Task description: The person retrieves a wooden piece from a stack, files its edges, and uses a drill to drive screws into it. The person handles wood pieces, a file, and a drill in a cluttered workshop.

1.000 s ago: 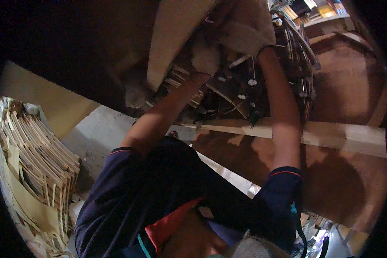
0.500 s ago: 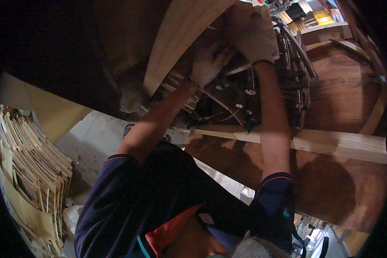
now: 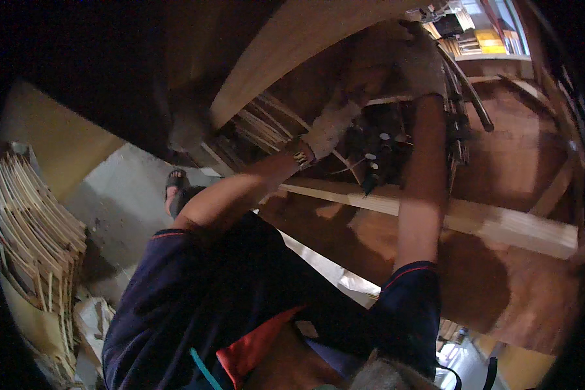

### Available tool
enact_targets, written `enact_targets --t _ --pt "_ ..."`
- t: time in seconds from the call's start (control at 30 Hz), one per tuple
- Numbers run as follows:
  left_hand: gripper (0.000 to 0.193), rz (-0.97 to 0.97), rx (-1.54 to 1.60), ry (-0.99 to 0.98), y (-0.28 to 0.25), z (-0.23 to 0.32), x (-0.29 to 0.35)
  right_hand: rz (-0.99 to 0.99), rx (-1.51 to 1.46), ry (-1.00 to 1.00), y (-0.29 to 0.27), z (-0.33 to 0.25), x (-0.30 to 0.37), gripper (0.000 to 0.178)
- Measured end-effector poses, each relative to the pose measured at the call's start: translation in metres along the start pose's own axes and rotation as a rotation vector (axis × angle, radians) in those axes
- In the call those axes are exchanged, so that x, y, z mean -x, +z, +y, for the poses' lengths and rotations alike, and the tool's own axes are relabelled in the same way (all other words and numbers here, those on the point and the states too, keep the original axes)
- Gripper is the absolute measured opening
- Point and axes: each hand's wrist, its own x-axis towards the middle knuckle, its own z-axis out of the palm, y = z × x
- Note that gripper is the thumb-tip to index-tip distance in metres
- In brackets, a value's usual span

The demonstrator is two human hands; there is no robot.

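Observation:
Both my hands wear pale gloves and reach forward into the shadow below a curved wooden beam. My left hand is stretched above a group of thin wooden strips, with its fingers lost in the dark. Farther forward and to the right is my right hand, beside several dark metal rods; its fingers are too dim to make out. Small round pale ends of dark pieces show between my forearms. Whether either hand holds anything is hidden.
A pale wooden rail crosses in front of me over a reddish-brown wooden panel. Stacked curved wooden slats stand at the left on the grey floor. A yellow object sits at the far upper right.
Both hands have moved rightward, the left one also slightly nearer to me. The view has shifted a little, and more of my foot shows on the floor at left.

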Motion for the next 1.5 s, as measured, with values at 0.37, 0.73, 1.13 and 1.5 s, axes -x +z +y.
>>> enact_targets --t 0.37,0.73,1.13,1.5 --pt "0.091 0.068 -0.253 0.047 0.024 0.022 0.002 -0.174 -0.274 0.230 -0.026 0.007 -0.005 0.046" --pt "0.081 -0.021 -0.207 0.038 0.022 0.027 0.010 -0.152 -0.389 0.313 -0.011 0.033 -0.008 0.046" --pt "0.074 0.055 -0.356 0.069 0.030 0.029 0.016 0.030 -0.376 0.121 0.002 0.037 0.002 0.046" --pt "0.040 -0.114 -0.360 0.022 -0.059 -0.013 -0.015 0.175 0.079 0.133 0.017 0.009 0.016 0.050"
